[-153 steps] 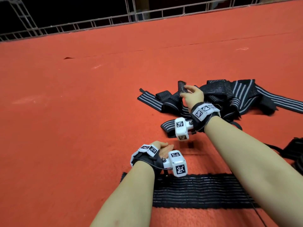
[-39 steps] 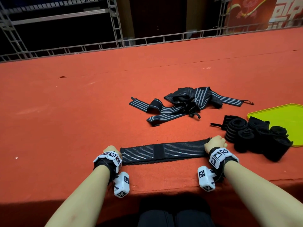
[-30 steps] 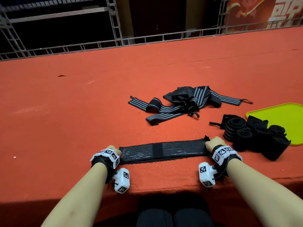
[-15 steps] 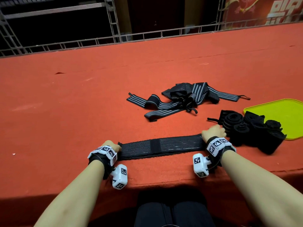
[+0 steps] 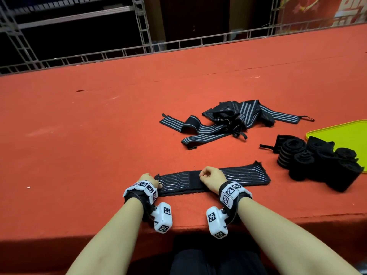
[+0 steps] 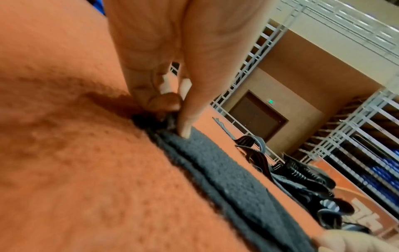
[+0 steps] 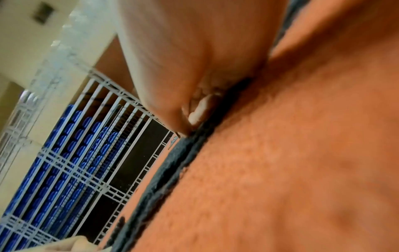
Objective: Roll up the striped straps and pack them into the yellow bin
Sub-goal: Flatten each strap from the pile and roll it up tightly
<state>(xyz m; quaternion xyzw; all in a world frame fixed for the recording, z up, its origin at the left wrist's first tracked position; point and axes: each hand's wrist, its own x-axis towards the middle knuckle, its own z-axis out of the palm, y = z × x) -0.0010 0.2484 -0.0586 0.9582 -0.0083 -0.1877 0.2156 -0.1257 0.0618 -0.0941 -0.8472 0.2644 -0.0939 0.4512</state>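
Note:
A flat black striped strap point(image 5: 244, 175) lies across the red table near its front edge. My left hand point(image 5: 148, 178) is at the strap's left end; in the left wrist view the left hand point(image 6: 175, 117) pinches that end of the strap point(image 6: 215, 170) between thumb and finger. Over the strap's middle sits my right hand point(image 5: 210, 177), fingers curled. In the blurred right wrist view the right hand point(image 7: 194, 119) touches the strap's point(image 7: 172, 162) near edge with its tips, lifting no fabric. The yellow bin point(image 5: 341, 133) lies at the right edge.
A tangle of unrolled striped straps point(image 5: 228, 120) lies further back on the table. Several rolled black straps point(image 5: 317, 161) are bunched between the flat strap and the bin, some leaning on its rim. A metal railing point(image 5: 178, 44) runs along the table's far edge.
My right hand has let go of the strap's right end and slid left to its middle. The left hand has stayed at the left end. The strap still lies flat.

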